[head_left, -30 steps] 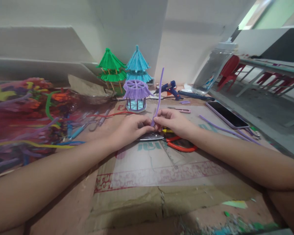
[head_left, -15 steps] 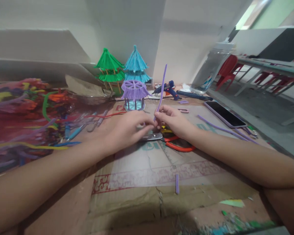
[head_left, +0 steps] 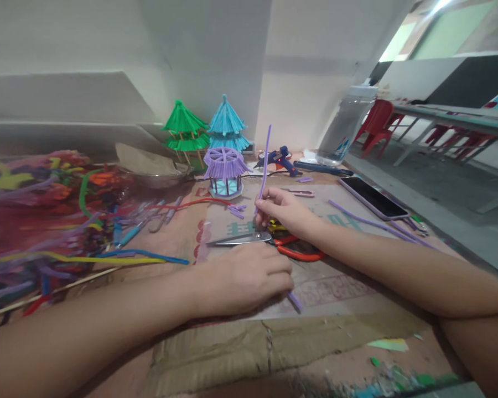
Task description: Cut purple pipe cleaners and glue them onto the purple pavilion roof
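Note:
In my right hand (head_left: 280, 207), closed in a pinch, a long purple pipe cleaner (head_left: 266, 160) stands nearly upright. My left hand (head_left: 253, 276) is palm down over the front of the work sheet, fingers curled at one end of a short purple pipe cleaner piece (head_left: 295, 302); its fingertips are partly hidden. Between the hands lie scissors (head_left: 301, 254) with red handles, blades pointing left. Something with yellow handles (head_left: 277, 226) shows partly under my right hand. Several short purple pieces (head_left: 237, 211) rest left of that hand.
Behind stand a purple pavilion model (head_left: 226, 171), a green one (head_left: 185, 127) and a blue one (head_left: 227, 124). A glue gun (head_left: 284, 160), water bottle (head_left: 344, 127) and phone (head_left: 373, 198) sit at the back and right. Colourful pipe cleaners (head_left: 37, 204) heap up at left.
My left hand has left my right hand and come down toward me onto the short purple piece, which has turned. The right hand still holds the long pipe cleaner. The view has shifted slightly.

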`<state>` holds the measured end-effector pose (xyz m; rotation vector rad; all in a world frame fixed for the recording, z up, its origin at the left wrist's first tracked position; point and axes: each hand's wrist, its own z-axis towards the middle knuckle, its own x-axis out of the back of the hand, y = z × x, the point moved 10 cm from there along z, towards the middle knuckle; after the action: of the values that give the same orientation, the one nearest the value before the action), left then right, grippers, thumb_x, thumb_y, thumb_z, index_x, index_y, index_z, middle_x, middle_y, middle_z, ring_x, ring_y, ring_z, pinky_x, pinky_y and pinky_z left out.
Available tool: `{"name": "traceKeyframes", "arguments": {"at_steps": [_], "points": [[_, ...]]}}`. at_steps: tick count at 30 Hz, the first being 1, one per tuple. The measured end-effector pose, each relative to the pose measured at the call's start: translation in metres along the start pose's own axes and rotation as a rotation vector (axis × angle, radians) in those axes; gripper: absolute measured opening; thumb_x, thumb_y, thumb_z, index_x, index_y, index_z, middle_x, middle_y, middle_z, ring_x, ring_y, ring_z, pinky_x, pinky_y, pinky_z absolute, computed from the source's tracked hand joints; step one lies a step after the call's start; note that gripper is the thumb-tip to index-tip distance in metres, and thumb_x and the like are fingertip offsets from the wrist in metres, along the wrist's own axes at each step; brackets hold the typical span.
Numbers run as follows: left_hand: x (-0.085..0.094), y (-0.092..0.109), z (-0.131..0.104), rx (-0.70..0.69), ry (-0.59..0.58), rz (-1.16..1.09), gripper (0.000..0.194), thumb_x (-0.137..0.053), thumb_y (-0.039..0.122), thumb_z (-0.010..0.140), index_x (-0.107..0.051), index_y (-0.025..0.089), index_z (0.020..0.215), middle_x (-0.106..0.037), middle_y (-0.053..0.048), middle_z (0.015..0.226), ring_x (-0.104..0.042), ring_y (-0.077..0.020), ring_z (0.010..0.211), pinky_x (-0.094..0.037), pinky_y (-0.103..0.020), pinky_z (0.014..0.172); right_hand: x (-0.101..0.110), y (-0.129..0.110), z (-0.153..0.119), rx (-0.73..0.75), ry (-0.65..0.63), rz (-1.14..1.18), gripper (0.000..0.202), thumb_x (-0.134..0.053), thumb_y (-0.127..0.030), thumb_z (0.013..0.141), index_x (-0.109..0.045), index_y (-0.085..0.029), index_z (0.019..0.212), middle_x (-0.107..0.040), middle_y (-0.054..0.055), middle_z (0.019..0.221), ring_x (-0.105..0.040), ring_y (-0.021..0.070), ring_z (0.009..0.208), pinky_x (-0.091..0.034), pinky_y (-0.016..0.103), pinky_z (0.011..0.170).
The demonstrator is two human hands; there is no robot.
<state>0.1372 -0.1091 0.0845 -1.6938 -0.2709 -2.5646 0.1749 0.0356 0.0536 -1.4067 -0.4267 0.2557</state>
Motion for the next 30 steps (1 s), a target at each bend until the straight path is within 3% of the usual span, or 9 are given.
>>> {"name": "traceKeyframes", "arguments": {"at_steps": [2,5,7,9,11,15,23,30], "points": [[0.024,-0.03,-0.008,0.181,0.192,-0.073,0.016,-0.051,0.021,0.098,-0.066,0.018,0.096,-0.072,-0.006,0.094,-0.063,-0.0187,0.09,-0.048,-0.032,0.082,0.002,-0.002,0.0,0.014,0.014,-0.001,0.026,-0.069,-0.039,0.083,-0.05,-0.021,0.078,-0.065,-0.004,0.062,-0.059,0.0105,0.053,-0.049,0.024,0.056],[0.048,-0.096,-0.037,0.608,0.459,-0.226,0.014,-0.056,0.027,0.096,-0.067,0.019,0.094,-0.073,-0.004,0.094,-0.065,-0.018,0.089,-0.049,-0.029,0.081,0.003,-0.003,-0.001,0.023,0.025,0.018,0.027,-0.072,-0.039,0.081,-0.052,-0.021,0.08,-0.066,-0.004,0.066,-0.061,0.0109,0.055,-0.05,0.024,0.056],[0.044,-0.131,-0.057,0.831,0.547,-0.368,0.018,-0.058,0.033,0.094,-0.068,0.018,0.092,-0.072,-0.003,0.087,-0.065,-0.0174,0.081,-0.048,-0.027,0.072,0.001,-0.001,-0.001,0.01,0.011,0.027,0.024,-0.072,-0.036,0.081,-0.053,-0.021,0.085,-0.069,-0.002,0.071,-0.063,0.0111,0.057,-0.051,0.025,0.057],[0.031,-0.148,-0.063,0.908,0.543,-0.53,0.025,-0.06,0.04,0.091,-0.068,0.016,0.089,-0.072,-0.003,0.084,-0.064,-0.0171,0.077,-0.048,-0.027,0.07,-0.002,0.002,-0.001,-0.003,-0.014,0.029,0.023,-0.072,-0.032,0.081,-0.056,-0.02,0.091,-0.071,-0.001,0.077,-0.066,0.0115,0.06,-0.054,0.026,0.06],[0.021,-0.154,-0.063,0.925,0.518,-0.61,0.027,-0.062,0.042,0.088,-0.069,0.016,0.087,-0.072,-0.004,0.084,-0.064,-0.0172,0.077,-0.048,-0.027,0.073,-0.003,0.004,0.0,-0.017,-0.023,0.038,0.023,-0.073,-0.028,0.08,-0.057,-0.02,0.094,-0.072,-0.001,0.079,-0.068,0.0121,0.063,-0.056,0.026,0.063],[0.019,-0.149,-0.06,0.916,0.496,-0.613,0.025,-0.063,0.039,0.086,-0.07,0.016,0.085,-0.074,-0.004,0.087,-0.065,-0.0177,0.081,-0.049,-0.028,0.078,-0.001,0.009,0.001,-0.039,0.003,0.051,0.019,-0.074,-0.025,0.08,-0.058,-0.019,0.089,-0.073,0.0,0.077,-0.071,0.0131,0.065,-0.058,0.027,0.066],[0.018,-0.144,-0.055,0.93,0.406,-0.583,0.024,-0.06,0.035,0.087,-0.072,0.015,0.086,-0.074,-0.003,0.083,-0.064,-0.0159,0.074,-0.049,-0.026,0.072,-0.001,0.007,0.003,0.015,-0.009,0.003,0.018,-0.074,-0.031,0.08,-0.059,-0.02,0.082,-0.071,-0.001,0.069,-0.069,0.0138,0.064,-0.059,0.029,0.067],[0.016,-0.141,-0.052,0.9,0.385,-0.576,0.018,-0.066,0.031,0.083,-0.072,0.014,0.083,-0.073,-0.002,0.079,-0.062,-0.0142,0.072,-0.048,-0.024,0.07,-0.002,0.009,0.002,-0.022,-0.022,-0.03,0.019,-0.073,-0.028,0.08,-0.056,-0.021,0.085,-0.07,-0.003,0.066,-0.069,0.0134,0.062,-0.056,0.027,0.063]]}}
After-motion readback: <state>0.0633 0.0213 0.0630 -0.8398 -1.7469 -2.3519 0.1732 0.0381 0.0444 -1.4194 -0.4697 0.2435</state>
